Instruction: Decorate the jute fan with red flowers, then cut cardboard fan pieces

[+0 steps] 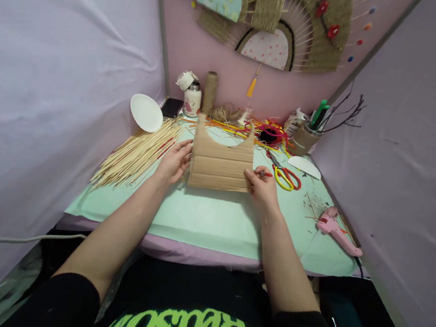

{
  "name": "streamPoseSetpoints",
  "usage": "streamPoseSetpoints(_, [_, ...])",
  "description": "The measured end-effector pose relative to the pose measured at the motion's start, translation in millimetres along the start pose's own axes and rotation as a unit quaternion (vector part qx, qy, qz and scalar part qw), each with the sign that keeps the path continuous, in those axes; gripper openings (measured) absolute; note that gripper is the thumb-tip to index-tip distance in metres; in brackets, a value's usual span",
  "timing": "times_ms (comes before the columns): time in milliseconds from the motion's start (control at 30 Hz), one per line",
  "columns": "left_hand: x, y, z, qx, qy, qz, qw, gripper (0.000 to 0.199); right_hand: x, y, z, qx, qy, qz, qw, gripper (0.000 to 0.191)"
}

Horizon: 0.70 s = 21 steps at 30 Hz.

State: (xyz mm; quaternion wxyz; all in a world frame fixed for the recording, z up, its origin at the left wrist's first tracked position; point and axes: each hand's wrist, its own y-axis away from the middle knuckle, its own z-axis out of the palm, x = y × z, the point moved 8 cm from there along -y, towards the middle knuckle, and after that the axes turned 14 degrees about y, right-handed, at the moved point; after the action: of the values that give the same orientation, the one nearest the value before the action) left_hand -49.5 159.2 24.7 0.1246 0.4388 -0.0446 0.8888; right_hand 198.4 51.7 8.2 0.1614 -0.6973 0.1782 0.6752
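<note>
A brown corrugated cardboard piece (221, 169) with a curved cut-out along its top edge stands tilted up between my hands over the table. At its left edge, my left hand (174, 163) holds the board with curled fingers, partly hidden by it. The thumb of my right hand (264, 189) presses on the lower right corner, its other fingers behind. A slim red pen (264, 174) is also tucked in my right hand, pointing right. Scissors (284, 176) with yellow and red handles lie just right of that hand.
Thin bamboo sticks (138, 155) are heaped on the left beside a white oval piece (146, 113). A pink glue gun (338, 232) lies at the right edge. Behind stand a bottle (192, 99), a twine spool (210, 92) and a pen holder (304, 139) with branches.
</note>
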Motion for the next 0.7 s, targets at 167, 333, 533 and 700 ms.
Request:
streamPoseSetpoints(167, [-5, 1, -0.3, 0.003, 0.042, -0.065, 0.997, 0.039, -1, -10, -24, 0.123, -0.041, -0.04, 0.991, 0.052])
streamPoseSetpoints(333, [-44, 17, 24.9, -0.067, 0.029, -0.184, 0.98, 0.028, 0, -9, -7, 0.112, -0.071, -0.043, 0.99, 0.052])
streamPoseSetpoints(533, [-58, 11, 27.5, 0.017, 0.127, -0.146, 0.981, 0.021, -4, -11, 24, 0.029, 0.022, -0.026, 0.999, 0.039])
streamPoseSetpoints(700, [-15, -10, 15.1, 0.038, 0.151, -0.015, 0.988, 0.024, -17, -24, 27, -0.083, 0.497, -0.098, 0.858, 0.011])
